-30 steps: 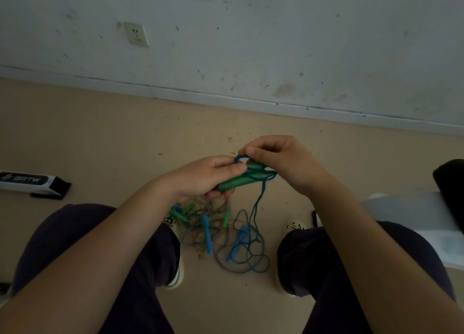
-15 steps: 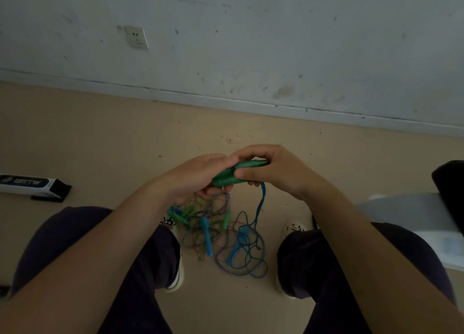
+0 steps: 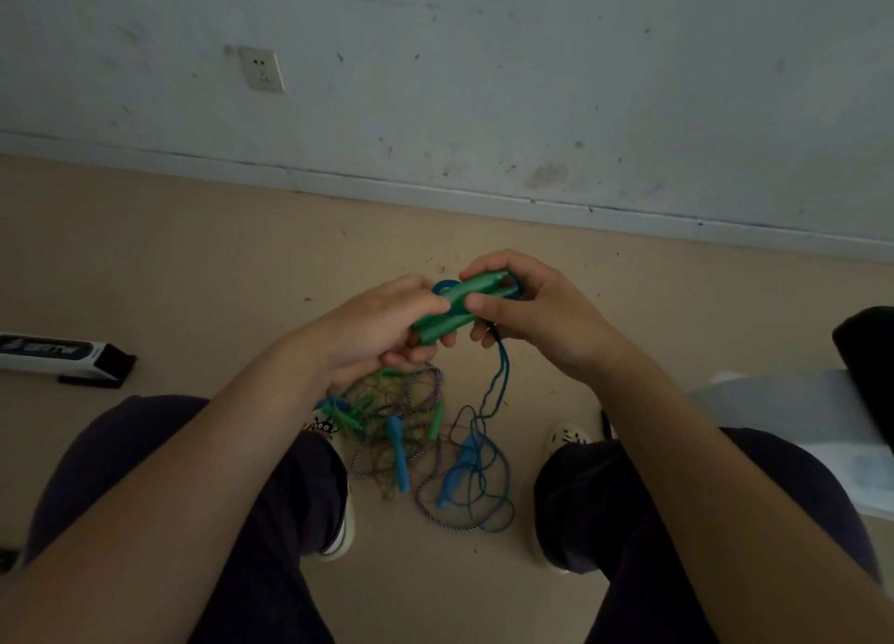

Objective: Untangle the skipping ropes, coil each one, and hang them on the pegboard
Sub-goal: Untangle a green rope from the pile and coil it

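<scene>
Both hands hold a pair of green skipping-rope handles [image 3: 454,307] side by side above the floor. My left hand [image 3: 382,334] grips their lower ends. My right hand [image 3: 527,305] pinches their upper ends, where the teal rope [image 3: 500,382] loops round them. That rope hangs down from my right hand to a tangle of ropes [image 3: 416,445] on the floor between my feet. The tangle holds blue handles [image 3: 399,455], green handles and a blue-white braided rope [image 3: 454,522]. No pegboard is in view.
I sit facing a grey wall [image 3: 484,87] with a socket [image 3: 261,70]. A black and white box [image 3: 63,355] lies on the floor at left. A pale sheet or bench [image 3: 798,416] and a dark object [image 3: 866,353] are at right. My knees frame the tangle.
My right hand has shifted along the green handles and the teal rope loop shows again at their upper end. The hanging rope swung slightly. The floor tangle has not moved.
</scene>
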`<action>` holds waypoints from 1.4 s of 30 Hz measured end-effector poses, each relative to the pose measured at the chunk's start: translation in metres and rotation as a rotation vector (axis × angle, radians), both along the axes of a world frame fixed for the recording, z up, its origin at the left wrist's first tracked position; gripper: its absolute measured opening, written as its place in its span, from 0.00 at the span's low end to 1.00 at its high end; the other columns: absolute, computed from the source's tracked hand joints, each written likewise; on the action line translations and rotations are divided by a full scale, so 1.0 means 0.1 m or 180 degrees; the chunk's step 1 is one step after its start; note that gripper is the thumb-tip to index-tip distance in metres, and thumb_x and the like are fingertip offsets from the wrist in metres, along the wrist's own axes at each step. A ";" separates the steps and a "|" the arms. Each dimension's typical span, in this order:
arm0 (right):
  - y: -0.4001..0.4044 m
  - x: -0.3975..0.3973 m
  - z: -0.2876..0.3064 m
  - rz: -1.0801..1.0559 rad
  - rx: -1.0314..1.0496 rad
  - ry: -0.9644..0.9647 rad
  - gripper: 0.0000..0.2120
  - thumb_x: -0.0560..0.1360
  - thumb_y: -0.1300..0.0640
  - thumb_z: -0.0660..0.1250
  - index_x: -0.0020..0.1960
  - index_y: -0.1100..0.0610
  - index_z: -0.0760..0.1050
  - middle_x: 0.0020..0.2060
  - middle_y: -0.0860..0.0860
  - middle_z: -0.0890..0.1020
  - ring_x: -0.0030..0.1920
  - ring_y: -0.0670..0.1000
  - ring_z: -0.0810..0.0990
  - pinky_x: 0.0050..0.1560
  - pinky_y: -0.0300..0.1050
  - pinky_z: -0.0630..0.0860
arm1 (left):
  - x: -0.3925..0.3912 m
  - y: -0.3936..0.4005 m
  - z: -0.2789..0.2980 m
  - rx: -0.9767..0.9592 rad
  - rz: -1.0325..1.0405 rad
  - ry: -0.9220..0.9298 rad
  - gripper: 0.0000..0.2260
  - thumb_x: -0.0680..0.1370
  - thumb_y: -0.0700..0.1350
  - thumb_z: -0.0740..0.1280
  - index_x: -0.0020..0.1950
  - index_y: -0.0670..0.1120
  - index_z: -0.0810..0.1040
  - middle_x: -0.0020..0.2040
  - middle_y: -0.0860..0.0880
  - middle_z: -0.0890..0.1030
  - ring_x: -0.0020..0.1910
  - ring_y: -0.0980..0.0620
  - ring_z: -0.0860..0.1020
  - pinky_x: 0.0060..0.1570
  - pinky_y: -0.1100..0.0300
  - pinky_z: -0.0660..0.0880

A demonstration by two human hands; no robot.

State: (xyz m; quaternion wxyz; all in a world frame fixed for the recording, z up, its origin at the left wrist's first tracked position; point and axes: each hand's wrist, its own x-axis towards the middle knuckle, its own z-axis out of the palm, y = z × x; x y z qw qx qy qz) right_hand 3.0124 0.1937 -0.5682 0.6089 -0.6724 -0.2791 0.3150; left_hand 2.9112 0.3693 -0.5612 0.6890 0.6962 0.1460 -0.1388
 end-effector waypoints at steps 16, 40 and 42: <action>0.13 -0.04 -0.10 -0.0133 0.0637 0.1031 0.13 0.75 0.58 0.67 0.53 0.67 0.78 0.35 0.53 0.80 0.34 0.47 0.75 0.34 0.37 0.71 | 0.01 0.01 -0.07 -0.0489 0.0206 -0.0348 0.13 0.83 0.43 0.62 0.67 0.48 0.71 0.44 0.45 0.80 0.34 0.51 0.76 0.26 0.63 0.66; 0.02 -0.07 0.07 0.0008 -0.0648 -0.0488 0.09 0.80 0.54 0.66 0.44 0.55 0.81 0.25 0.47 0.67 0.27 0.48 0.63 0.28 0.41 0.61 | 0.06 0.21 -0.14 0.0673 0.1200 -0.0664 0.09 0.83 0.50 0.62 0.60 0.48 0.71 0.36 0.50 0.80 0.26 0.57 0.71 0.30 0.62 0.70; 0.01 -0.08 0.11 0.0016 -0.0611 -0.0702 0.08 0.79 0.54 0.67 0.43 0.55 0.81 0.25 0.45 0.68 0.27 0.46 0.64 0.29 0.40 0.61 | 0.05 0.19 -0.17 0.0855 0.0955 -0.0632 0.04 0.83 0.49 0.64 0.56 0.51 0.71 0.34 0.49 0.80 0.25 0.56 0.70 0.27 0.62 0.67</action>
